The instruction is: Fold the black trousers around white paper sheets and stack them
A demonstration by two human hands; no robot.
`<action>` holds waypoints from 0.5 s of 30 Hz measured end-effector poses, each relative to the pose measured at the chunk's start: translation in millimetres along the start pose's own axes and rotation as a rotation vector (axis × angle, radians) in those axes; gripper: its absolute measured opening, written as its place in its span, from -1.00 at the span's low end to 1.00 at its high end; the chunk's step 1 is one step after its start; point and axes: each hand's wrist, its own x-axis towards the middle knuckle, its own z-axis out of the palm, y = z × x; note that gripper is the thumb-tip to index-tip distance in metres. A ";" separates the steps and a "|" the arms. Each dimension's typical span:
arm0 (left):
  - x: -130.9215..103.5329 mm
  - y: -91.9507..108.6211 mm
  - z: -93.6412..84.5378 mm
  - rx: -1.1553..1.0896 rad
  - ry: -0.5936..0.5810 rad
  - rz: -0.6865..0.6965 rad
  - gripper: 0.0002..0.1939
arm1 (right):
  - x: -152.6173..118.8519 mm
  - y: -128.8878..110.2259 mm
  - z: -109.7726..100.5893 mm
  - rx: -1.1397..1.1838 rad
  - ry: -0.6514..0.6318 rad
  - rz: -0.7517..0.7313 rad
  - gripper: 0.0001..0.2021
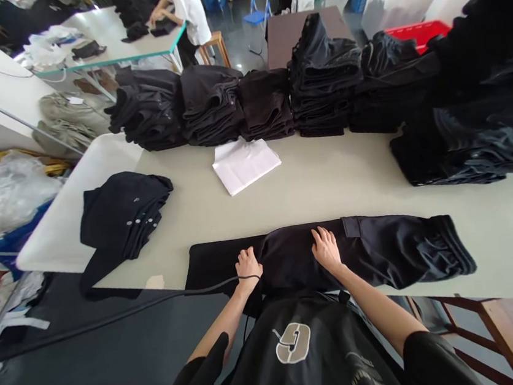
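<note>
Black trousers (393,251) lie lengthwise along the table's front edge, with the gathered waistband at the right and a flap pocket near the middle. My left hand (249,267) is on the leg part, its fingers curled into the cloth beside a crease; the fingertips are partly hidden. A dark cord passes over that wrist. Further right, my right hand (326,248) rests on the fabric just left of the pocket, fingers stretched out and fairly flat. Some cloth hangs over the edge against my body.
Stacks of folded black garments (269,101) line the table's (329,178) far side, with a large pile (486,135) at the right. White paper (246,164) lies mid-table. A dark garment stack (124,214) sits at the left by a white bin (51,222). A co-worker (189,11) is at another table.
</note>
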 end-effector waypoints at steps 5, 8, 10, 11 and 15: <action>-26.4 -76.8 -28.8 -0.002 -0.209 -0.055 -0.78 | -31.6 15.7 13.3 -0.103 0.003 0.001 -0.36; -19.3 -114.0 -67.0 -0.042 -0.335 -0.007 -0.84 | -37.4 19.3 18.8 -0.153 0.026 -0.003 -0.31; -5.3 -134.3 -93.5 -0.053 -0.419 0.062 -0.86 | -38.8 19.9 22.1 -0.176 0.032 -0.006 -0.29; 3.9 -144.2 -105.0 -0.058 -0.459 0.100 -0.86 | -39.1 20.3 23.3 -0.184 0.033 -0.007 -0.30; 46.6 -182.8 -128.1 -0.145 -0.420 0.041 -0.86 | -38.4 23.1 24.7 -0.205 0.031 -0.028 -0.35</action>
